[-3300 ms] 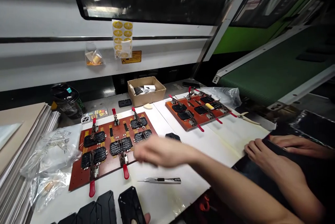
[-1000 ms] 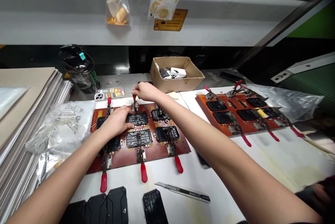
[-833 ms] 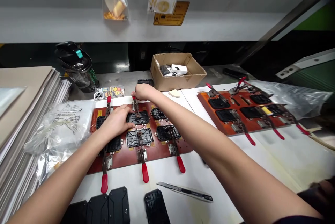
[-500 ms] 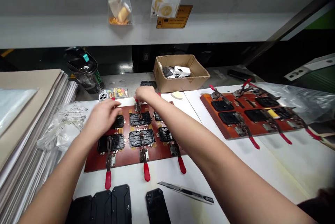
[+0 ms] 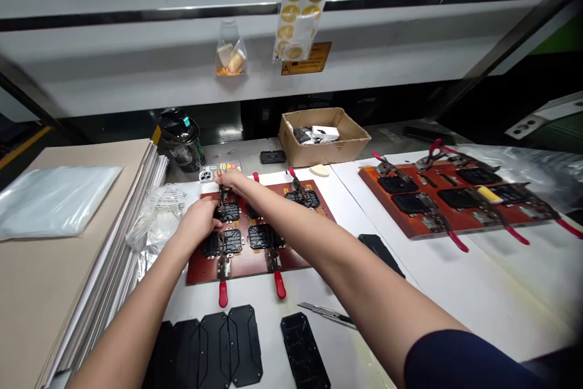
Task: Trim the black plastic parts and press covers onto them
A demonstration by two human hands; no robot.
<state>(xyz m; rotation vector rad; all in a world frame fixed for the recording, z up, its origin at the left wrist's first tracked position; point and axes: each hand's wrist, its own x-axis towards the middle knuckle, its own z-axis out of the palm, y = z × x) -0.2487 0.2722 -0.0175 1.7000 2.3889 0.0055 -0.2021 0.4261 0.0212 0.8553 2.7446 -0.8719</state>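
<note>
Left hand: the left hand [image 5: 197, 225] lay curled over the near left of the fixture board, its fingertips at or just on a black plastic frame [image 5: 228, 212]; whether it gripped anything, I could not tell

Right hand: the right hand [image 5: 230, 180] was pinched around the top of a toggle clamp [image 5: 221, 198] at the far edge of the board

Between the hands: apart but close, the right just beyond the left, with a dark blue sleeve [image 5: 464, 365] at the bottom of the view

Fixture board: a red-brown fixture board [image 5: 255, 272] lay flat on the white worktable [image 5: 364, 322], holding black frames under metal clamps with red handles [image 5: 223, 294]

Near edge of the table: a row of loose black panels [image 5: 245, 346] lay side by side, with a single panel [image 5: 303, 349] to their right — a utility knife [image 5: 327, 314] sat just beyond it

Right of the board: another black panel [image 5: 380, 253] lay on the table, then a second, orange fixture board [image 5: 423, 228] with a yellow roll [image 5: 489, 195] on it

Far side: a cardboard box [image 5: 323, 137] of small parts, a black tumbler [image 5: 182, 140] and a patterned phone [image 5: 220, 170]

Left side: a tall stack of beige sheets [image 5: 77, 255] under clear film [image 5: 54, 201], a crumpled plastic bag [image 5: 159, 222] beside it

Wall: a white machine panel [image 5: 136, 67] — a strip of round yellow stickers [image 5: 303, 6] and a yellow warning label [image 5: 306, 58] on it
</note>
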